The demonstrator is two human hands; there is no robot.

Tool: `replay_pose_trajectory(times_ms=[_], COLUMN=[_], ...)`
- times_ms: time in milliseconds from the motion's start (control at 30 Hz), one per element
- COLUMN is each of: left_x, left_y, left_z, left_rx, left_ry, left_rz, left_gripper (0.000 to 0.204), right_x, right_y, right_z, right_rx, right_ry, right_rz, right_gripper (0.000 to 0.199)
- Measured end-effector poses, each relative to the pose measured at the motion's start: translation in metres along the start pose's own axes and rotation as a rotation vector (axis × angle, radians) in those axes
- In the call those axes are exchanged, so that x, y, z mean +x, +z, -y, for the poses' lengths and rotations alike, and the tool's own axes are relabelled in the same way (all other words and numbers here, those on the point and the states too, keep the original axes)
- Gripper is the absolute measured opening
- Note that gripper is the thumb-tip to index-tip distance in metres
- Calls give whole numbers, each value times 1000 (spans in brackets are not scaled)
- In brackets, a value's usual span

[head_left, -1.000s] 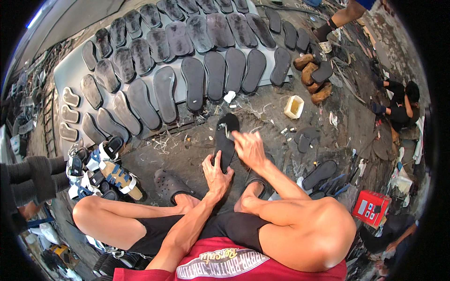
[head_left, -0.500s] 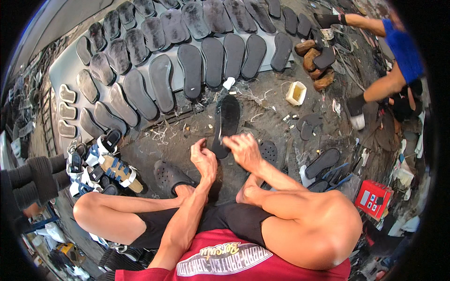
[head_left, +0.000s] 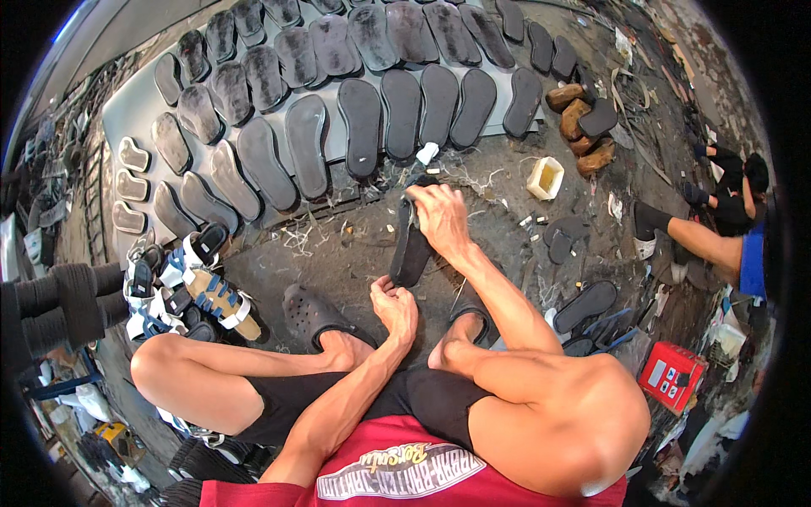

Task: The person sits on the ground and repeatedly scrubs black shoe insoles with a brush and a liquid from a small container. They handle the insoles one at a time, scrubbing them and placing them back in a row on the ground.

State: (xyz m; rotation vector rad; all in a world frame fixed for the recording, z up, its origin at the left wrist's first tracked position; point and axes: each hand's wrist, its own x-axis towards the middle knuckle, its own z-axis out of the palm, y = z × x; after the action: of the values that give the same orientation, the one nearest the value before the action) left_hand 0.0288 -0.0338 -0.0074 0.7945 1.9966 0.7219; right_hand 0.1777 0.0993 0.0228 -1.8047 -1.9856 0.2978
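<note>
Right hand (head_left: 441, 218) rested on the upper end of a black sole (head_left: 411, 245), fingers curled over its top edge and closed on it; the sole lay lengthwise on the dirty floor (head_left: 338, 253), just below the rows of dark soles (head_left: 363, 127); left hand (head_left: 395, 308) sat near the sole's lower end, fingers loosely bent, holding nothing visible; a black clog (head_left: 311, 314) lay beside the left foot; a small cream tub (head_left: 545, 177) stood to the right.

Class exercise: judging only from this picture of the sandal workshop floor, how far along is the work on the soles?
Done: rows of dark soles lie spread on the grey sheet. In hand: the right hand presses on one black sole on the floor; the left hand hovers near its lower end. Left: loose soles wait at the right.
</note>
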Motion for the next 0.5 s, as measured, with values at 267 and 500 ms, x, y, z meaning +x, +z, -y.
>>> replay_pose_trajectory(times_ms=[267,500], left_x=[2,23], left_y=[5,-4], left_z=[0,0], left_rx=[-220,-217], left_ry=[-28,1], left_rz=[56,-120], left_gripper=[43,39], right_x=[25,-40], right_y=[-15,0], right_z=[-18,14], right_rx=[-21,-69], right_ry=[-48,-134], right_rz=[15,82], right_gripper=[27,35])
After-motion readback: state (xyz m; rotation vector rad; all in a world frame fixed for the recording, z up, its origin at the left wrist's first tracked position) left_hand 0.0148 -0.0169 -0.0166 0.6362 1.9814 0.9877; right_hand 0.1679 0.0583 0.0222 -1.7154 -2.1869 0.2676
